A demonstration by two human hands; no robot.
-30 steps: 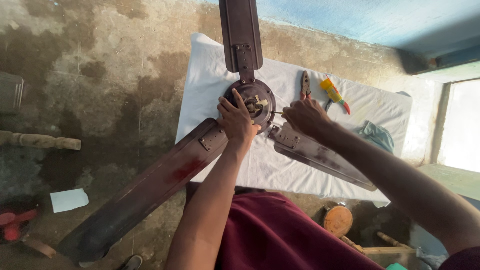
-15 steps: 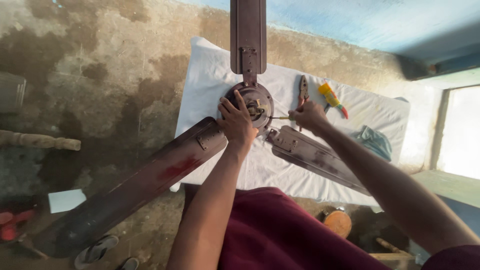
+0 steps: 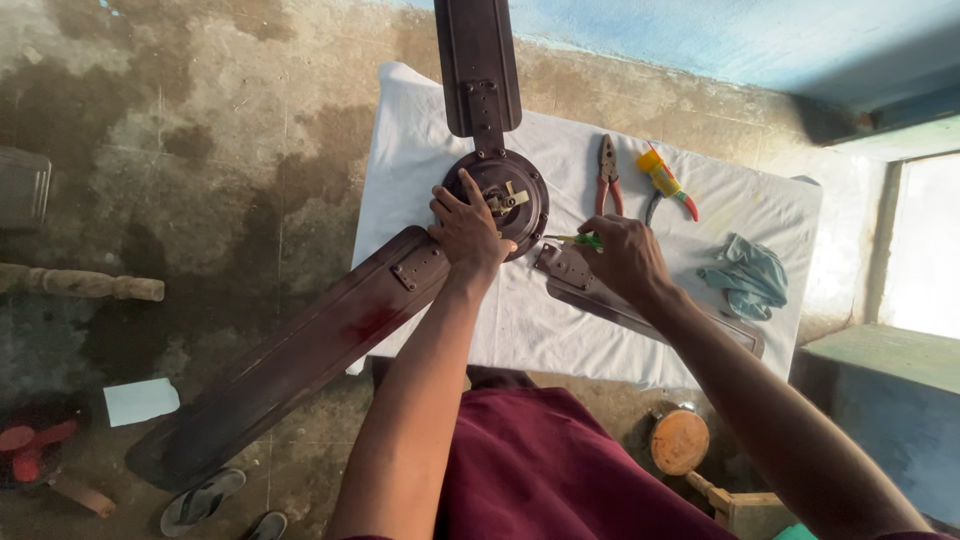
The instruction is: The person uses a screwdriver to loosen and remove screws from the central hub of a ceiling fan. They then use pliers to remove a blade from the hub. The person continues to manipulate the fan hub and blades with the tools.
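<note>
Your left hand (image 3: 468, 232) rests on the round dark brown metal middle of the ceiling fan (image 3: 508, 192), fingers spread flat and holding nothing — they just press on it. The fan lies on a table covered with a white cloth (image 3: 520, 320), and your hand sits at the near left edge of the round part.

Your right hand (image 3: 625, 258) is curled around a thin screwdriver with a green handle (image 3: 580, 240). Its tip points left toward the fan's middle. This hand sits just above the near end of one long brown fan blade (image 3: 640, 305).

Another long brown blade (image 3: 300, 360) sticks out past the table toward the floor, and a third (image 3: 478, 60) points away from you.

Farther back on the cloth lie red-handled pliers (image 3: 607, 172), a yellow and red tool (image 3: 667, 182) — and a crumpled pale blue rag (image 3: 748, 275) at the right.
</note>
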